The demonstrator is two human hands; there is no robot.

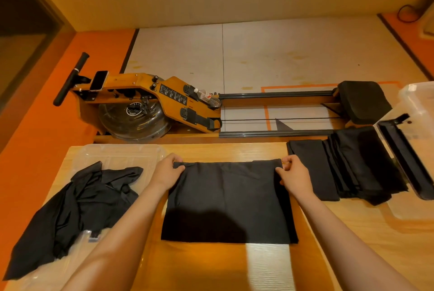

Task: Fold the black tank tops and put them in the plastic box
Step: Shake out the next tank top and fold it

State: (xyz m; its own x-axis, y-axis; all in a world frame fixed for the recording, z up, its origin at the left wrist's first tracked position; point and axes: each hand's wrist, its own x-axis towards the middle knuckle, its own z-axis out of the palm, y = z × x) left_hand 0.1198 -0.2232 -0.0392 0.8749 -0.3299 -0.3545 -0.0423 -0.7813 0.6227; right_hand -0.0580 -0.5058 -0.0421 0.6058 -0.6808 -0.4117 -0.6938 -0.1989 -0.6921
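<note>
A black tank top point(229, 201), folded into a flat rectangle, lies on the wooden table point(211, 265) in front of me. My left hand point(168, 171) pinches its far left corner and my right hand point(293, 173) pinches its far right corner. A crumpled heap of black tank tops point(79, 203) spills over a clear plastic tray point(122, 153) on the left. On the right, a stack of folded black tops point(347, 163) lies partly across a clear plastic box point(418, 107).
A wooden rowing machine point(145, 100) stands on the floor just beyond the table's far edge, with a water bottle point(207, 97) on it and its black seat point(362, 100) at the right. A dark-rimmed lid point(406, 161) leans at the box.
</note>
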